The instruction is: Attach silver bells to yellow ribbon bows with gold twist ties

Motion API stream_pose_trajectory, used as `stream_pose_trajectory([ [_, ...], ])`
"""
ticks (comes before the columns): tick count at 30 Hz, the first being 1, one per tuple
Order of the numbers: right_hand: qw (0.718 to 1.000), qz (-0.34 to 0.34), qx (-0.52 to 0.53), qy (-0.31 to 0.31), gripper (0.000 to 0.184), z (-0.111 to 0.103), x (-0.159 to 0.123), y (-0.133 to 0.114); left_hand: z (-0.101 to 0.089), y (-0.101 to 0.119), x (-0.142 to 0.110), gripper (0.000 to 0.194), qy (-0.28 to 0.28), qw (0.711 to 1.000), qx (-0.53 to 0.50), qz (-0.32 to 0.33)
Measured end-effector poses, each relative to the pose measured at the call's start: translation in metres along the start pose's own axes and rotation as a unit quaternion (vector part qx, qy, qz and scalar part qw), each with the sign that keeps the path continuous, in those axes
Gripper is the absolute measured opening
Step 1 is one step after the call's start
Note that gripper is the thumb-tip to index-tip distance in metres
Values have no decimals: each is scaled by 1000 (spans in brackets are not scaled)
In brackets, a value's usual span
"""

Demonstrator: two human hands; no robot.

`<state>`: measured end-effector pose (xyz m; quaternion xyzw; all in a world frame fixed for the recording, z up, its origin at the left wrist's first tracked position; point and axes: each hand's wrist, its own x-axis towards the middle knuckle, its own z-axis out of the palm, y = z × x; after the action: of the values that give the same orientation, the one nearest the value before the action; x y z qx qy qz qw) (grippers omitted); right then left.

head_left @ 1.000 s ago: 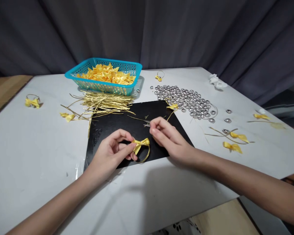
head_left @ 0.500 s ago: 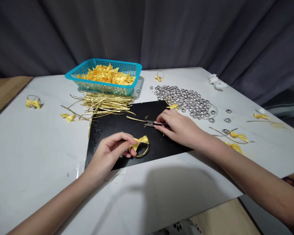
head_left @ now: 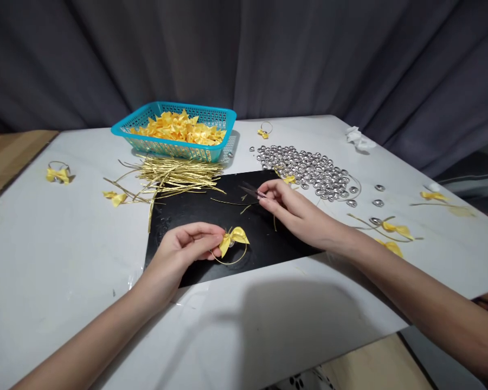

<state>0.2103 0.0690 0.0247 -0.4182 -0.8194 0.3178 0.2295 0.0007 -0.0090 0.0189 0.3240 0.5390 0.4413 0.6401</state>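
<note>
My left hand (head_left: 185, 248) pinches a small yellow ribbon bow (head_left: 235, 238) tied onto a thin gold wire ring (head_left: 230, 260), just over the black mat (head_left: 195, 208). My right hand (head_left: 293, 208) is closed round a small pair of metal snips (head_left: 252, 190), lifted slightly off the mat with the blades pointing left. Loose gold wire offcuts (head_left: 228, 202) lie on the mat between the two hands.
A teal basket (head_left: 179, 142) of yellow bows stands at the back, with a heap of gold wire strips (head_left: 174, 174) in front of it. A pile of silver beads (head_left: 309, 168) lies right of the mat. Finished bows (head_left: 57, 173) and scraps are scattered on the white table (head_left: 57, 260).
My right hand went from the bow to the snips on the mat, closed on them and lifted them. My left hand kept hold of the bow and ring and tilted it a little.
</note>
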Motion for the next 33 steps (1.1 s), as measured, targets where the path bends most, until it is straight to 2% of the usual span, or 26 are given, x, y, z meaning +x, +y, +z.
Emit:
stream_pose_trajectory([
  [6, 992, 3, 4, -123, 30, -6, -6, -17, -2, 0, 1, 13, -1, 1000, -7, -9],
  [10, 983, -40, -6, -180, 31, -7, -9, -17, -4, -2, 1, 10, -20, 1000, 6, 3],
  [18, 975, -104, 46, -191, 29, -2, -11, -15, -5, -2, 2, 7, -53, 998, 8, 18],
  [27, 970, -120, 35, -210, 28, -3, -12, -16, -6, -2, 2, 8, -68, 997, 8, 17],
  [33, 968, -128, 27, -213, 26, -2, -13, -17, -4, -1, 2, 18, -62, 998, -20, 16],
])
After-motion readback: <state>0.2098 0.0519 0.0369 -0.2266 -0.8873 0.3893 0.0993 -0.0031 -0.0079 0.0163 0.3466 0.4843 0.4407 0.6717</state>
